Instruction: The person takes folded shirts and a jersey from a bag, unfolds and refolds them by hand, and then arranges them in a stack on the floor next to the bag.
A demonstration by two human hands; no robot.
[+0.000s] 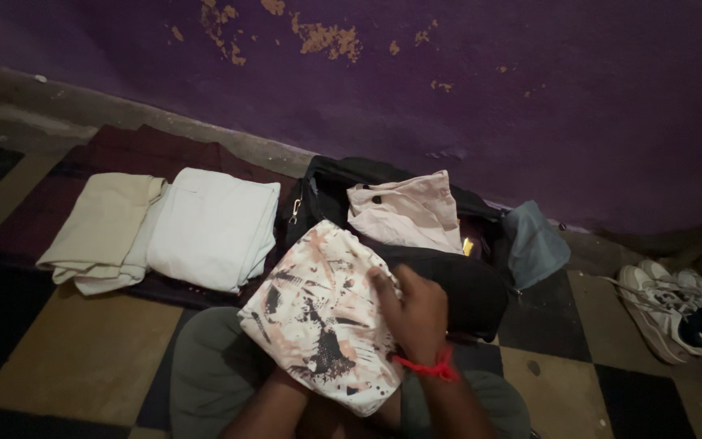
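A folded white garment with black and pink splashes (318,313) lies across my lap. My right hand (412,313), with a red thread around its wrist, rests flat on top of it, fingers curled over its right edge. My left hand is hidden beneath the garment; only the forearm (266,410) shows under its lower edge. Just beyond the garment sits an open black bag (457,284) with a pale pink cloth (408,213) lying on it.
Two folded garments lie to the left on a dark maroon cloth (136,150): a beige one (99,228) and a white one (213,223). A blue-grey cloth (534,244) sits right of the bag. White sneakers (676,313) stand at far right. A purple wall (489,89) runs behind, over a checkered floor.
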